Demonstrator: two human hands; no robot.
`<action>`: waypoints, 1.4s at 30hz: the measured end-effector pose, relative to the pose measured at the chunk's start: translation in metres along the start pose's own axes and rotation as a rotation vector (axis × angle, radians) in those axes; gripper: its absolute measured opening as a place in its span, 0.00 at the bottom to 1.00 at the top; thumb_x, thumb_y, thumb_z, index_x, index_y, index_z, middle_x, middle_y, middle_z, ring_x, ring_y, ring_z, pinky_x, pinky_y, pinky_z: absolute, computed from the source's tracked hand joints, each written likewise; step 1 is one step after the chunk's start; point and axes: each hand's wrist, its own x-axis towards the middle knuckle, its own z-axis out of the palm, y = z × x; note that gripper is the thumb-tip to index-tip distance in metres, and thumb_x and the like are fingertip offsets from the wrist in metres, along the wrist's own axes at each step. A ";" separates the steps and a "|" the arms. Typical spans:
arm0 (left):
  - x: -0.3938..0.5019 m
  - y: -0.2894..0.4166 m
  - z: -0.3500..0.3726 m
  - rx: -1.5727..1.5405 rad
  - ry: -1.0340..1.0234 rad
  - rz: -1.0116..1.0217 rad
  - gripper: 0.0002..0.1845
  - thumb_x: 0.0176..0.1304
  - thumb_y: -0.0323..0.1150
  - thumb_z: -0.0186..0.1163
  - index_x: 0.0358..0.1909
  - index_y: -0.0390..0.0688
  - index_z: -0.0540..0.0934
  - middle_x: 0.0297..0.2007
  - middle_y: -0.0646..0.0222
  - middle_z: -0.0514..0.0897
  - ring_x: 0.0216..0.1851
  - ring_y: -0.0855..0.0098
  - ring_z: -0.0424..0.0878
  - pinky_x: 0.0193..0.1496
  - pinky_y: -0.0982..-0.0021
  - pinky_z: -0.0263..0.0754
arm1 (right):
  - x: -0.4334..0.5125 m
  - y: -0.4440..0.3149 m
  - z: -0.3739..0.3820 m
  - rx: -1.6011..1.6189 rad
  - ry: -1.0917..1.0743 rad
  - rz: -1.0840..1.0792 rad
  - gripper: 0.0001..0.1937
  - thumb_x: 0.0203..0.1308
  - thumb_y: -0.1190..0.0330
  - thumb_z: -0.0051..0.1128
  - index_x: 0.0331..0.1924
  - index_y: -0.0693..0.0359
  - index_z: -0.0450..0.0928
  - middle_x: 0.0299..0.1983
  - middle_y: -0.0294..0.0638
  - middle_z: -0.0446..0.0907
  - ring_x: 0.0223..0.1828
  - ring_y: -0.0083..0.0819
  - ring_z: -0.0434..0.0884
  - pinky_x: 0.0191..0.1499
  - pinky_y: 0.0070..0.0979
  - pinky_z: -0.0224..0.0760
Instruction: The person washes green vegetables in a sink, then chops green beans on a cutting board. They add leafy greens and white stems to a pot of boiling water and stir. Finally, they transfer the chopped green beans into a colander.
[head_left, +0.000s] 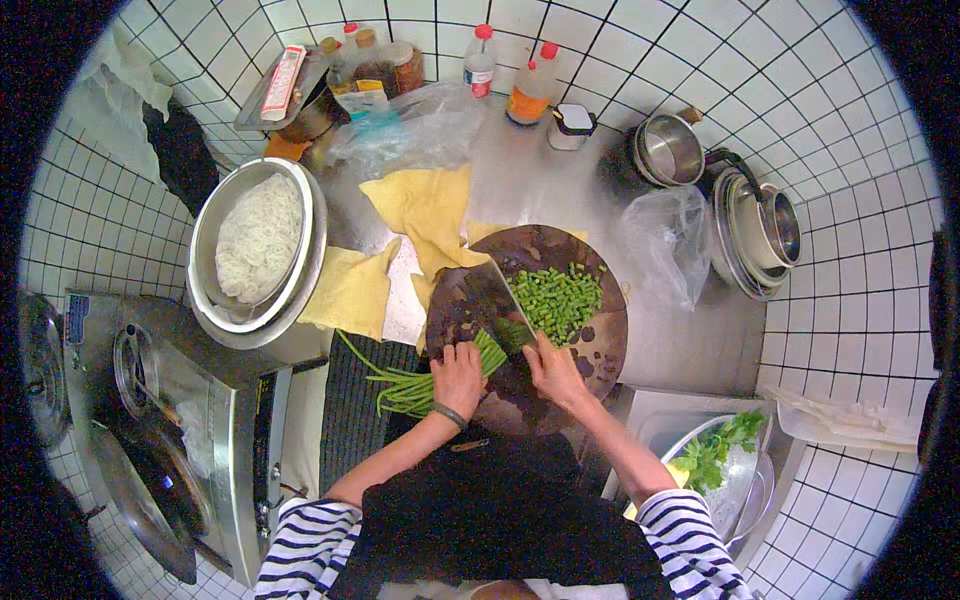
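Note:
On a round, dark wooden chopping board (600, 375), my left hand (458, 381) presses down a bundle of long green beans (405, 391), whose uncut ends trail off the board to the left. The handle of a broad cleaver (491, 304) is in my right hand (556, 375); its blade stands over the board beside the bundle's cut ends. A heap of short cut green pieces (559, 300) lies right of the blade. Yellow cloths (349, 292) lie at the board's left and behind it, one touching the board's edge.
Left stand nested bowls with pale noodle-like food (257, 240), above a gas stove (225, 450). Bottles (531, 86) and a plastic bag (420, 127) are at the back. Pots (671, 150), another plastic bag (667, 240) and stacked bowls (750, 232) stand right. Leafy greens (720, 450) lie in a colander at the sink.

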 end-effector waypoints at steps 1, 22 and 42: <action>0.000 0.000 0.000 -0.028 -0.007 -0.008 0.32 0.42 0.44 0.70 0.49 0.40 0.73 0.40 0.68 0.72 0.45 0.66 0.71 0.38 0.61 0.69 | -0.003 -0.002 -0.008 -0.022 -0.016 -0.026 0.09 0.65 0.69 0.52 0.42 0.66 0.68 0.18 0.59 0.74 0.23 0.58 0.77 0.23 0.46 0.66; 0.013 0.021 0.012 -0.044 0.051 -0.088 0.13 0.57 0.32 0.54 0.44 0.40 0.76 0.35 0.67 0.74 0.41 0.64 0.73 0.39 0.61 0.70 | -0.012 0.013 -0.006 0.039 -0.054 -0.029 0.10 0.65 0.67 0.51 0.43 0.65 0.68 0.19 0.60 0.75 0.23 0.61 0.76 0.25 0.52 0.67; 0.006 0.010 -0.023 -0.158 -0.169 -0.097 0.44 0.42 0.51 0.72 0.59 0.36 0.69 0.45 0.63 0.74 0.48 0.61 0.70 0.47 0.60 0.67 | -0.032 -0.008 -0.061 -0.361 -0.168 -0.104 0.08 0.63 0.69 0.53 0.39 0.62 0.66 0.16 0.55 0.74 0.20 0.58 0.77 0.23 0.51 0.68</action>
